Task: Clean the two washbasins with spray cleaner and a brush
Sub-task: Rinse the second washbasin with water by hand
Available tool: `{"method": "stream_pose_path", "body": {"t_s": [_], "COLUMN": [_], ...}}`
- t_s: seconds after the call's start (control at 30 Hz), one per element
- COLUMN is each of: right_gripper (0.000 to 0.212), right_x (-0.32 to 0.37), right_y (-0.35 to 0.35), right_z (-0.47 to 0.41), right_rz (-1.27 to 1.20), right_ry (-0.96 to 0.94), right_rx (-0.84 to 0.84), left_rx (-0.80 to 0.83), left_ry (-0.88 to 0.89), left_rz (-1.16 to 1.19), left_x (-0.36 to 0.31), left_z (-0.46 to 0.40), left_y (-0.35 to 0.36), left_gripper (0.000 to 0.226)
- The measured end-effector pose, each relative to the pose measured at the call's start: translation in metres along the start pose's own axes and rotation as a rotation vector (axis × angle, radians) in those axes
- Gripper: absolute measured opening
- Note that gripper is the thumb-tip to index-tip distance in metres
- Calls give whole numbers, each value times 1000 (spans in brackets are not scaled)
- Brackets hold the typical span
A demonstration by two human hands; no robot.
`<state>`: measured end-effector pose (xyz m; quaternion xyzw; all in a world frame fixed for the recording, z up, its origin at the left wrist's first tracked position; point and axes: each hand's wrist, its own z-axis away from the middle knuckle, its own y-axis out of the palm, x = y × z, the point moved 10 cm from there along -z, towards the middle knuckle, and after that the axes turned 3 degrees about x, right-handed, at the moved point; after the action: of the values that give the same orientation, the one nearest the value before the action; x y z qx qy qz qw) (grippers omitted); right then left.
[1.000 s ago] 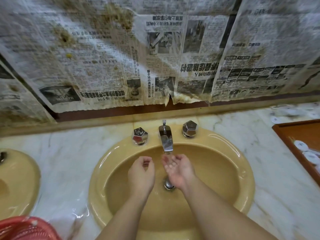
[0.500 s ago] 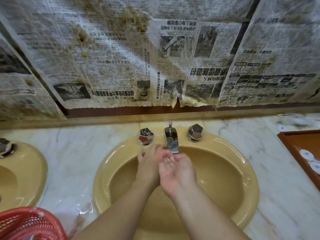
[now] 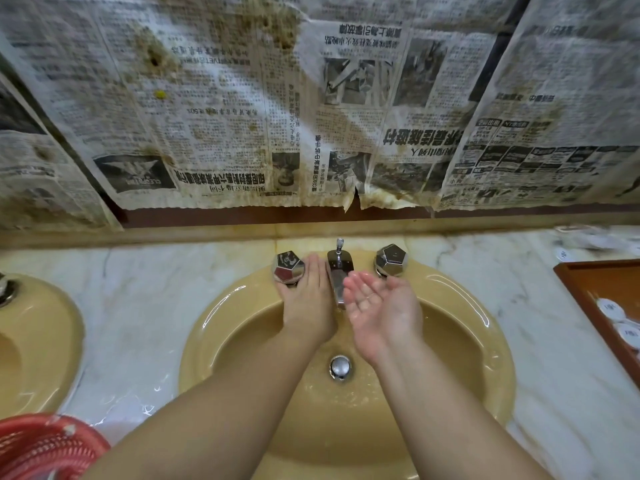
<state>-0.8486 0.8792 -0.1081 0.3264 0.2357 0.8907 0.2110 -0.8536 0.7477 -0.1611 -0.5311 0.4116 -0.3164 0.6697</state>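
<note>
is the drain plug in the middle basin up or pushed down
Cannot tell. The chrome drain plug shows from above only, so its height is unclear. No water is pooled in the basin, only wet traces.

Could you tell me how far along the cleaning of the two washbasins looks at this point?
Done: the centre basin looks wet, with no foam or brush in view. In hand: the left hand is at the left tap knob, and the right hand is cupped, palm up, by the spout. Left: the second basin is mostly out of frame, so unclear.
</note>
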Motion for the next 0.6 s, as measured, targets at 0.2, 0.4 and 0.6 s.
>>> {"method": "stream_pose_path", "body": {"t_s": [0.2,0.4,0.6], "right_gripper": [29,23,26], "right_x": [-12,-63,-61], "right_y": [-62,-42,-41], "right_z": [-26,-58,-58], "right_rz": [146,-55,-237], "right_ry": [-45,230,169], "right_rx": [-212,8,33], "left_rx": [24,-42,-12], "left_ry": [108,71,41], "left_rz": [-7,155,157], "left_x": [-6,20,32], "left_z": [40,71,89], "left_y": [5,-17,-15], "left_gripper": [86,67,70]}}
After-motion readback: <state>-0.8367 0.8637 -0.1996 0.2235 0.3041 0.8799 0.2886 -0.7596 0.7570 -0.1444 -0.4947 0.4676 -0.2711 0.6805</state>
